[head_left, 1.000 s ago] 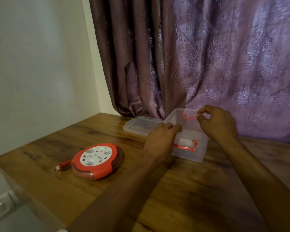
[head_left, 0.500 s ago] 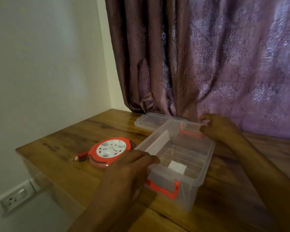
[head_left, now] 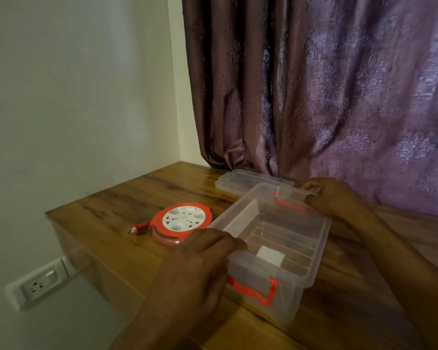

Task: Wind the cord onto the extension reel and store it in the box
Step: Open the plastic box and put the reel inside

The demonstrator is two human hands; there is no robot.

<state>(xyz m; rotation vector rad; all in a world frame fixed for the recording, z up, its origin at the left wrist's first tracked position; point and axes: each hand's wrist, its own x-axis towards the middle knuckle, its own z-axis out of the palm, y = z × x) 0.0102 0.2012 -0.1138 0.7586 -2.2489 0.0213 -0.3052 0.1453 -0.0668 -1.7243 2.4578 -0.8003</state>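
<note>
A clear plastic box (head_left: pixel 316 251) with red latch handles stands open on the wooden table, a white label on its floor. My left hand (head_left: pixel 200 263) grips the box's near left rim. My right hand (head_left: pixel 331 195) grips the far rim by the far red handle. The red and white extension reel (head_left: pixel 181 222) lies flat on the table just left of the box, its cord wound in and its red plug (head_left: pixel 137 229) sticking out to the left. Neither hand touches the reel.
The box's clear lid (head_left: pixel 248 183) lies flat behind the box, against the purple curtain (head_left: pixel 326 97). The table (head_left: pixel 127 205) ends at a left edge near the wall, where a white socket (head_left: pixel 38 284) sits lower down.
Both hands have drawn the box toward me, away from the lid, and it now lies beside the reel. The view has shifted right and closer.
</note>
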